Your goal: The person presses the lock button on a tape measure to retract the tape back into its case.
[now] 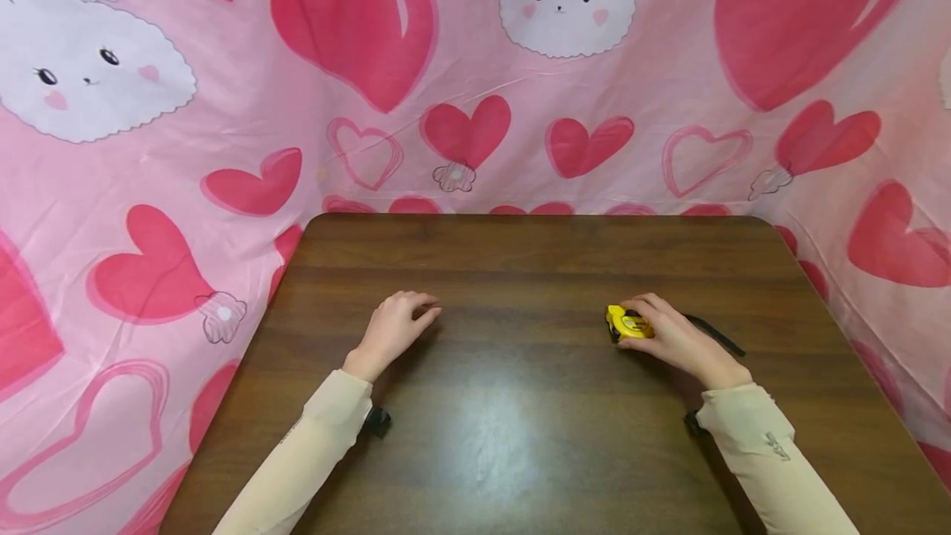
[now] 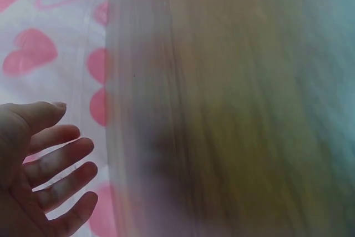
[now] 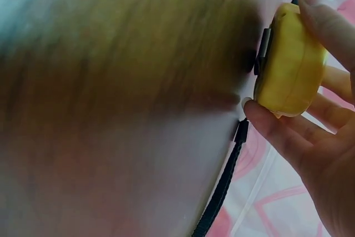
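My right hand (image 1: 672,338) grips a yellow tape measure (image 1: 629,324) at the right of the table, thumb on one side and fingers on the other. In the right wrist view the tape measure (image 3: 291,62) shows its plain yellow case, with a black clip on the face toward the table. A black wrist strap (image 1: 715,334) trails from it to the right, past the fingers. My left hand (image 1: 394,330) is over the left half of the table with its fingers relaxed and slightly bent. Nothing lies between the left fingers (image 2: 64,162) in the left wrist view.
The brown wood-grain table (image 1: 505,271) has rounded far corners. A pink cloth (image 1: 475,73) with red hearts and white rabbit faces hangs behind it and along both sides. Dark wrist cameras (image 1: 377,421) sit at both sleeve cuffs.
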Motion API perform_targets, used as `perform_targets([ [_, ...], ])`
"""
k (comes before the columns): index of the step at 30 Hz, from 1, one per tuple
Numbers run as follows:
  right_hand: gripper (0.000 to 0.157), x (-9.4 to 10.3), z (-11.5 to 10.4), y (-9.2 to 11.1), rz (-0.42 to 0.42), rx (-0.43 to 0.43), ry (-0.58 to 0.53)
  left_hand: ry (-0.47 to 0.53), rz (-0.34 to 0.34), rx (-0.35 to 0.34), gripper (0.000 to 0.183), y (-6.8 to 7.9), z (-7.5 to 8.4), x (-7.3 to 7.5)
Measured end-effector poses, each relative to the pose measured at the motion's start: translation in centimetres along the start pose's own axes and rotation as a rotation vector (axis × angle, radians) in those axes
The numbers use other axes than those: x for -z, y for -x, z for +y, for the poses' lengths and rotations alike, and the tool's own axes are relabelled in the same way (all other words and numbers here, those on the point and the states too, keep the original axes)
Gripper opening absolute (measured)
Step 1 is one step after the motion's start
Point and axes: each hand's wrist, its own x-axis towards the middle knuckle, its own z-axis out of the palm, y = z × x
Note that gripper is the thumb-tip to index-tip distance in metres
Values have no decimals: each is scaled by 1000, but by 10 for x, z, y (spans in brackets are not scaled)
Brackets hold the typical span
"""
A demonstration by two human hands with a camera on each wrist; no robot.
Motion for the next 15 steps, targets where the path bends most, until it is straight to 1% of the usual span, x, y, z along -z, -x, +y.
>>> perform_targets([
  [5, 63, 0, 0, -1, 1, 11, 16, 0, 8, 28, 24, 7, -8, 7],
  [10, 64, -1, 0, 0, 4, 12, 17, 10, 18, 44, 24, 11, -13, 10],
  [15, 67, 2, -1, 3, -27, -19, -2, -1, 33, 45, 23, 13, -17, 11],
])
